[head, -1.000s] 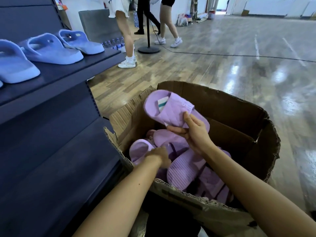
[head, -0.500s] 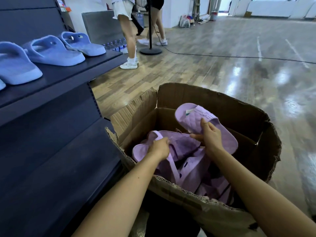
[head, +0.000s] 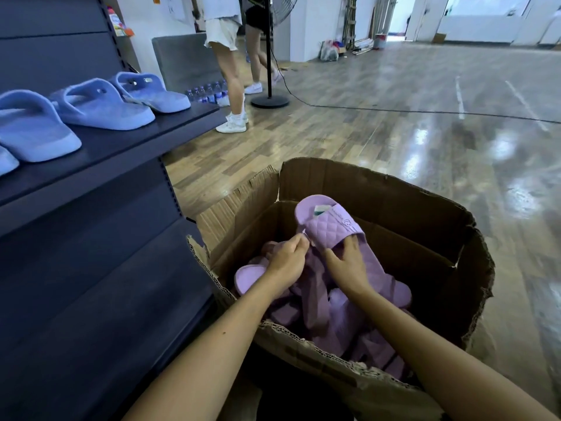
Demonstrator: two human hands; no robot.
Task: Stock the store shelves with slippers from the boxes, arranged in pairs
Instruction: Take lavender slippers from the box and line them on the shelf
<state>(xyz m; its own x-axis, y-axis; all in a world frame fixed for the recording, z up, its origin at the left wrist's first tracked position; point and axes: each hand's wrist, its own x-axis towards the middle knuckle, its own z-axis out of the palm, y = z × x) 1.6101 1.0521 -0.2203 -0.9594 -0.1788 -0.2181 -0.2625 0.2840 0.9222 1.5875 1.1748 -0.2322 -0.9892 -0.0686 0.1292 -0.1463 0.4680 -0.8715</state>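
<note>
blue slippers line the upper shelf's edge; purple slippers crowd the cardboard box, so much is left. by its far wall the right hand grips a quilted slipper, the left hand pinching its strap edge, perhaps a tag.

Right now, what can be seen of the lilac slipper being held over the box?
The lilac slipper is a slide of smooth, rubbery-looking material, with a quilted strap bearing a raised logo strip. A white and teal tag sits in its toe opening. It is tilted, toe up and away, above the other lilac slippers in the cardboard box. The right hand holds it, fingers on the footbed behind the strap; the left hand pinches at the strap's left edge.
</note>
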